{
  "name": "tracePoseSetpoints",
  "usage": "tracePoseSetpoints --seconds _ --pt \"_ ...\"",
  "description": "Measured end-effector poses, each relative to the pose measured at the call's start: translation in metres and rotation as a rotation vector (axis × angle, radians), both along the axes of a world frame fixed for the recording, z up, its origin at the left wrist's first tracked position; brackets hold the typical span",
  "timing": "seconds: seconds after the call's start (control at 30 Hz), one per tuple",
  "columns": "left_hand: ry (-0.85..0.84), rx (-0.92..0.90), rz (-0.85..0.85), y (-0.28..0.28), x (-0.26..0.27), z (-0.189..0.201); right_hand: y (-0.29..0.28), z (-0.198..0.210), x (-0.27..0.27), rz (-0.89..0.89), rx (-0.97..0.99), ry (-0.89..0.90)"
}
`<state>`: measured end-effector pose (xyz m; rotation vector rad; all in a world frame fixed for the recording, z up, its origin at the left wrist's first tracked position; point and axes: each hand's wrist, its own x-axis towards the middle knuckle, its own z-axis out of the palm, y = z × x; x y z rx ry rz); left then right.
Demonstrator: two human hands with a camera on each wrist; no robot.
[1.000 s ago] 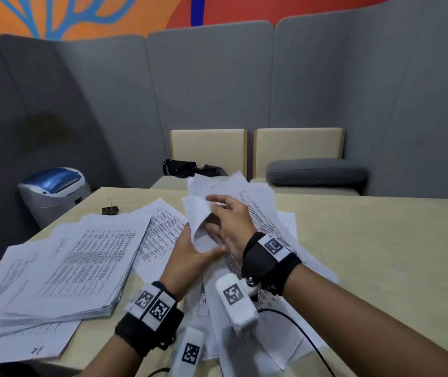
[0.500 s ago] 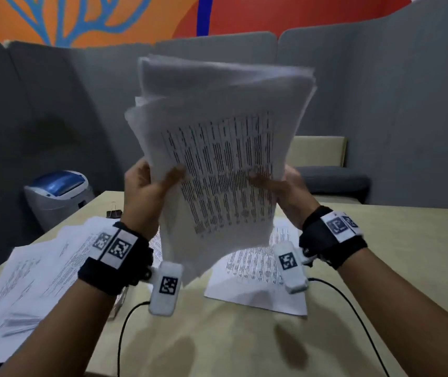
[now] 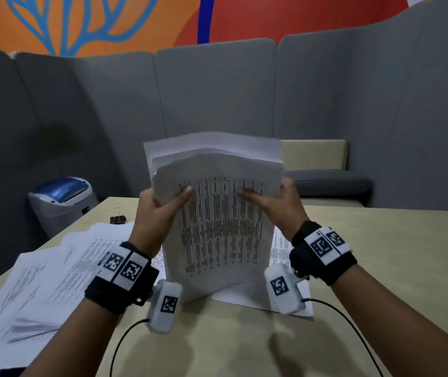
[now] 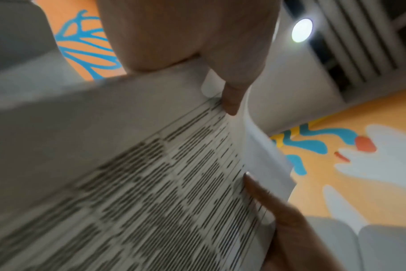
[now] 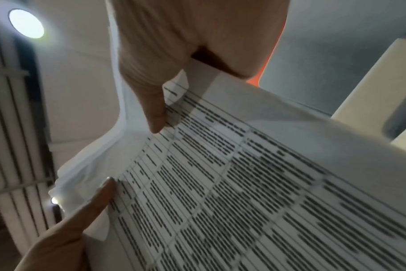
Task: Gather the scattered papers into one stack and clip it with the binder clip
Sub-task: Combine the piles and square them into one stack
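Paper bundle (image 3: 217,235) stands on its bottom edge on the table (image 3: 366,268), top edges uneven. We judge it light, floppy, slippery between sheets. Left hand (image 3: 154,210) and right hand (image 3: 274,205) each pinch a side edge, thumbs in front, a good hold for squaring. Loose sheets (image 3: 54,276) lie left, binder clip (image 3: 117,217) beyond them

Tabletop (image 3: 380,268): pale wood-tone. Loose spread of printed papers (image 3: 40,281) lay across its left part. Black binder clip (image 3: 117,219) sat just beyond that spread, near the far edge. One printed sheet (image 3: 279,246) lay flat at centre.
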<state>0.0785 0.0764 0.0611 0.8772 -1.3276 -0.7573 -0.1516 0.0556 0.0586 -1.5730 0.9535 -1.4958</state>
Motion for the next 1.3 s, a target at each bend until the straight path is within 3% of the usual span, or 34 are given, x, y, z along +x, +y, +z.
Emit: tracePoseSetpoints --seconds 0.13,0.2,0.3,0.4,0.47,0.57,0.67,0.77,0.97,1.1,1.17,1.3 --pt "0.095 0.043 -0.077 -0.004 0.008 0.009 -0.002 0.001 0.003 0.011 0.064 -0.093" --pt "0.032 0.157 -0.112 -0.005 0.014 -0.012 -0.006 -0.016 0.002 0.020 0.173 -0.015" --pt "-0.183 0.294 -0.005 -0.004 0.018 -0.051 -0.007 -0.044 -0.007 0.047 0.220 0.460" --pt "-0.267 0.275 0.206 -0.008 0.031 -0.072 -0.008 -0.075 -0.024 0.025 0.346 0.978" --pt "-0.366 0.263 0.378 -0.016 0.048 -0.073 -0.004 -0.095 -0.035 0.110 0.430 1.279" --pt "-0.582 0.371 0.485 -0.028 0.076 -0.071 0.002 -0.115 -0.043 0.195 0.313 1.519" --pt "-0.791 0.522 0.427 -0.034 0.096 -0.084 0.008 -0.126 -0.050 0.206 0.108 1.619" --pt "-0.821 0.667 0.343 -0.037 0.108 -0.106 0.009 -0.130 -0.058 0.204 0.018 1.675" --pt "-0.683 0.756 0.243 -0.034 0.111 -0.126 0.014 -0.141 -0.065 0.030 0.033 1.629" --pt "-0.734 0.740 0.226 -0.038 0.107 -0.126 0.011 -0.131 -0.066 -0.026 0.126 1.510" --pt "-0.747 0.751 0.226 -0.041 0.109 -0.126 0.012 -0.135 -0.063 -0.029 0.212 1.442" --pt "-0.773 0.772 0.194 -0.043 0.110 -0.127 0.021 -0.140 -0.040 0.057 0.255 1.480"
